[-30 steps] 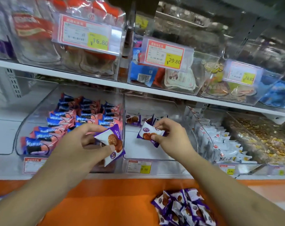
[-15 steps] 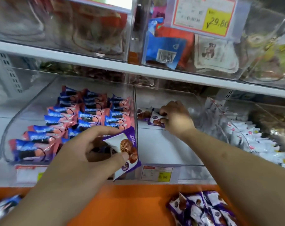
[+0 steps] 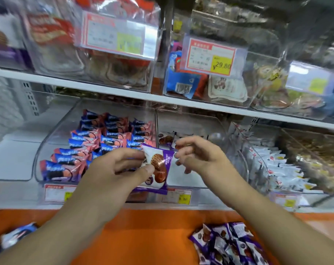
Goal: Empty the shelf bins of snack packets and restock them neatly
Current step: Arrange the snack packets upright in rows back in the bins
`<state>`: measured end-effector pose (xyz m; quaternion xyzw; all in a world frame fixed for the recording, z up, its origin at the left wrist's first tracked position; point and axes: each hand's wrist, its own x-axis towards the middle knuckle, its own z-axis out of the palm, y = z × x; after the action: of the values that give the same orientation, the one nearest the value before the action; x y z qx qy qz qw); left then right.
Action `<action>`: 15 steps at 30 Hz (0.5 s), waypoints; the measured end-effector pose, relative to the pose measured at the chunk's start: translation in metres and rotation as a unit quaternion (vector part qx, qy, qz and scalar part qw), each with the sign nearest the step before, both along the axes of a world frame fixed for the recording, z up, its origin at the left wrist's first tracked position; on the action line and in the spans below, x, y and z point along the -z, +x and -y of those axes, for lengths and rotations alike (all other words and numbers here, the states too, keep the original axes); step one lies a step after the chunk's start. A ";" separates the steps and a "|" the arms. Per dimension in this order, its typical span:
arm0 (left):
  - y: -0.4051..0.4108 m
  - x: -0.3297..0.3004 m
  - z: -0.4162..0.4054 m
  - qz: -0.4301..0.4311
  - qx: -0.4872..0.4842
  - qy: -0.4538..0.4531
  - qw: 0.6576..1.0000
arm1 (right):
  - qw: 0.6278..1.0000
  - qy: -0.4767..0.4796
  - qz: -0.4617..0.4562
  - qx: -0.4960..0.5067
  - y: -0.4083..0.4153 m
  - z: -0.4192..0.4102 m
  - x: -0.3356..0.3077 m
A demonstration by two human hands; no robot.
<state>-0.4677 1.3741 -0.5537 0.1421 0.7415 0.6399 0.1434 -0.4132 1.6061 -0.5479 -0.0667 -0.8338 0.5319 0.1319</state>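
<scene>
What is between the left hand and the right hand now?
In the head view, a purple and white snack packet, pinched by the left hand, lies between them. The right hand holds nothing.

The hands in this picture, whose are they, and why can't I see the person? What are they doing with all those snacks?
The camera sits on the person's head and looks down, so you only see their arms. The left hand pinches a purple waffle packet. The right hand is beside it, fingers loosely curled, holding nothing. Behind them is a clear bin with a few purple packets at the back. The bin beside it holds rows of blue and pink packets. More purple packets lie in a pile on the orange ledge below.
</scene>
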 end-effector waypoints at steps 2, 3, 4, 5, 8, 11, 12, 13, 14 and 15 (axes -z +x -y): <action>0.004 -0.003 -0.002 -0.020 0.004 -0.006 1.000 | 0.998 -0.018 0.004 -0.052 0.025 0.023 -0.014; 0.005 -0.004 -0.002 -0.028 0.007 -0.009 1.000 | 0.998 0.027 -0.002 -0.065 0.031 0.029 -0.018; 0.006 -0.005 -0.003 -0.034 0.012 -0.010 0.999 | 0.994 0.087 -0.009 -0.072 0.033 0.030 -0.021; 0.007 -0.006 -0.003 -0.037 0.019 -0.010 0.999 | 0.987 0.139 -0.014 -0.076 0.034 0.031 -0.023; 0.008 -0.010 -0.005 -0.040 0.041 -0.020 0.998 | 0.980 0.189 -0.011 -0.067 0.030 0.030 -0.028; 0.007 -0.008 -0.008 -0.030 0.044 -0.016 0.998 | 0.982 0.173 0.004 -0.076 0.027 0.024 -0.030; 0.006 -0.006 -0.009 -0.047 0.040 -0.022 0.998 | 0.981 0.179 0.005 -0.075 0.024 0.019 -0.028; 0.004 -0.003 -0.009 -0.074 0.039 -0.043 0.996 | 0.981 0.186 0.000 -0.063 0.020 0.012 -0.023; 0.002 0.000 -0.008 -0.107 0.051 -0.079 0.990 | 0.981 0.190 -0.009 -0.034 0.013 0.003 -0.017; 0.000 0.003 -0.006 -0.149 0.076 -0.130 0.977 | 0.981 0.195 -0.015 0.006 0.005 -0.007 -0.010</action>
<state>-0.4675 1.3801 -0.5565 0.2717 0.8185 0.4968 0.0967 -0.4081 1.6126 -0.5374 -0.0371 -0.9189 0.3596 0.1580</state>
